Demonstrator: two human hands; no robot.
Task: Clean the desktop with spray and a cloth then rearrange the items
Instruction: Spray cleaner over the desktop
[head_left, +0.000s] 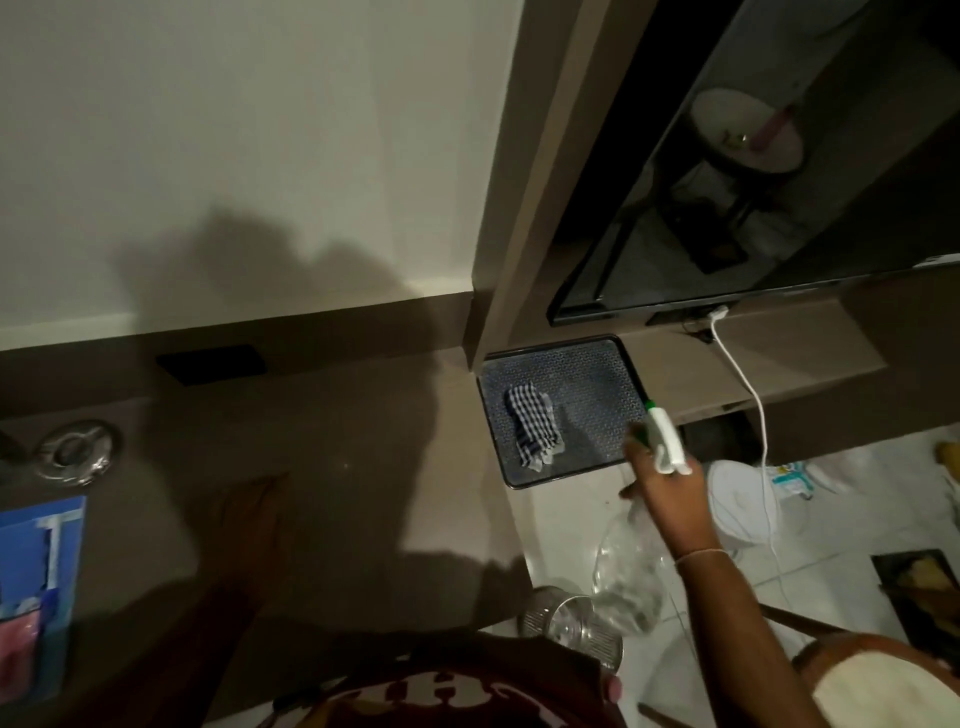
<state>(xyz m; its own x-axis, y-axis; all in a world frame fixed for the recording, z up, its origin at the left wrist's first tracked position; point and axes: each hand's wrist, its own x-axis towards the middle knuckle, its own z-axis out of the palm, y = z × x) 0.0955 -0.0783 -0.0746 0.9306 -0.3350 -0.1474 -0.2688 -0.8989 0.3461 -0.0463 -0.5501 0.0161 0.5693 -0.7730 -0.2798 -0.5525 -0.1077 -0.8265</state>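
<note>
Desktop (337, 467): brown, long, mostly in shadow, running left to right under a pale wall. Cloth (532, 428): blue-and-white check, crumpled, lying on the left part of a dark tray (597, 395). The tray sits at the desktop's far right corner, below a TV (727, 182). Right hand (657, 480) reaches out past the desktop's right edge, just beside the tray's near right corner, fingers wrapped round the neck of a spray (628, 566). Spray body clear, hanging below the hand over the floor; white and green head above the fingers, nozzle toward the tray. Left hand (254, 519) lies on the desktop well left of the tray, fingers straight and flat against the surface, holding nothing; dim there, detail poor. Far left on the desktop: a round glass dish (78, 449), and nearer, a blue box (36, 582) at the frame edge. Black panel (210, 364) in the back ledge. White cable (748, 395) drops from under the TV to the floor. Mesh bin (540, 618) stands by the desktop's near right corner.
</note>
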